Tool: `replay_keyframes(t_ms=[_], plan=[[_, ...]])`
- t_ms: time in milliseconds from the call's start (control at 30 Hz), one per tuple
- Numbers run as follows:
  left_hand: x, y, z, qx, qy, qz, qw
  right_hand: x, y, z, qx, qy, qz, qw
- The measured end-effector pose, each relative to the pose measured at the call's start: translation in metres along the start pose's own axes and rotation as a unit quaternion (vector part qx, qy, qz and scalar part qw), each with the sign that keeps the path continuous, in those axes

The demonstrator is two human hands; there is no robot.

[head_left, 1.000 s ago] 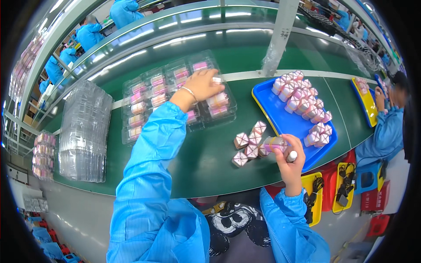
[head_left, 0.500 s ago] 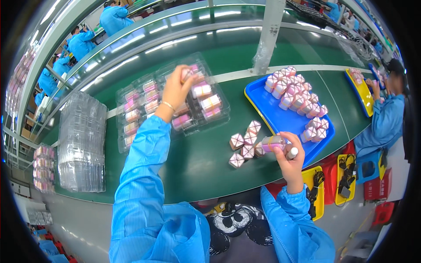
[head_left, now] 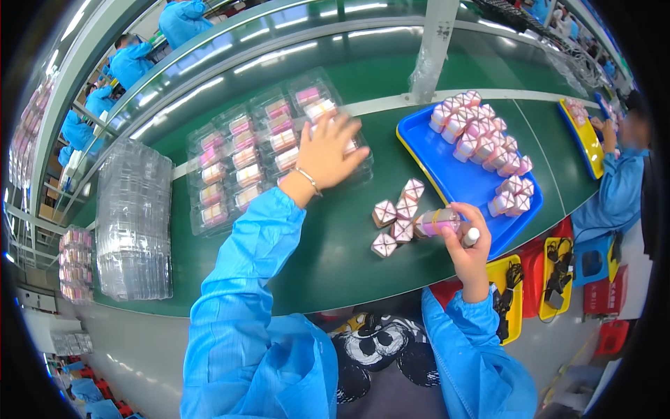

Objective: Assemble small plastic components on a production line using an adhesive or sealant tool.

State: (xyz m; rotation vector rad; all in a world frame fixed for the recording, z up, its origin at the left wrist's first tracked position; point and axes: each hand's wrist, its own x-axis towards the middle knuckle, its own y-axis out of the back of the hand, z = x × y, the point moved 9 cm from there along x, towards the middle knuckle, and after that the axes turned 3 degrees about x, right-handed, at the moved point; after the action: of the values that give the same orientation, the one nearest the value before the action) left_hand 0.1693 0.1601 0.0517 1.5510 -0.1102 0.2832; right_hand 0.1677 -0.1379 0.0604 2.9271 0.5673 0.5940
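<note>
My left hand (head_left: 326,152) hovers over the right-hand column of a clear plastic blister tray (head_left: 229,115), fingers spread and nothing visible in them. Pink-and-white packs sit in the tray's pockets, one of them a pink pack (head_left: 308,96) in the far right corner; my hand hides part of that column. On the right, my right hand (head_left: 469,262) is closed round a pink cylindrical pack (head_left: 438,223) with a yellowish band. A white rod-like thing (head_left: 472,237), perhaps a pen, also sticks out of that hand. Several packs with crossed white tops (head_left: 403,230) stand beside it.
A blue tray (head_left: 436,157) with rows of similar packs lies to the right. Stacked clear trays (head_left: 135,223) stand at the left. A metal post (head_left: 434,52) rises behind the green table (head_left: 328,262). A co-worker in blue (head_left: 614,185) sits at the far right.
My left hand has let go of a pack at the tray's far right pocket, moved nearer and to the right, and spread its fingers. My right hand keeps its hold on the pink pack.
</note>
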Motion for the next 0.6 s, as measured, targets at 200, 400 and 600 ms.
replay_keyframes(t_ms=[200,400,600], plan=[[-0.014,0.013,0.003,0.020,-0.025,0.008,0.999,0.000,-0.002,0.004,0.067,-0.034,-0.005,0.997],[-0.061,0.067,0.063,-0.170,-0.136,0.111,0.970,-0.005,-0.015,0.008,0.130,-0.028,-0.017,0.991],[-0.119,0.011,0.129,-0.291,-0.122,0.070,0.946,0.002,-0.029,-0.004,0.065,0.017,-0.065,0.996]])
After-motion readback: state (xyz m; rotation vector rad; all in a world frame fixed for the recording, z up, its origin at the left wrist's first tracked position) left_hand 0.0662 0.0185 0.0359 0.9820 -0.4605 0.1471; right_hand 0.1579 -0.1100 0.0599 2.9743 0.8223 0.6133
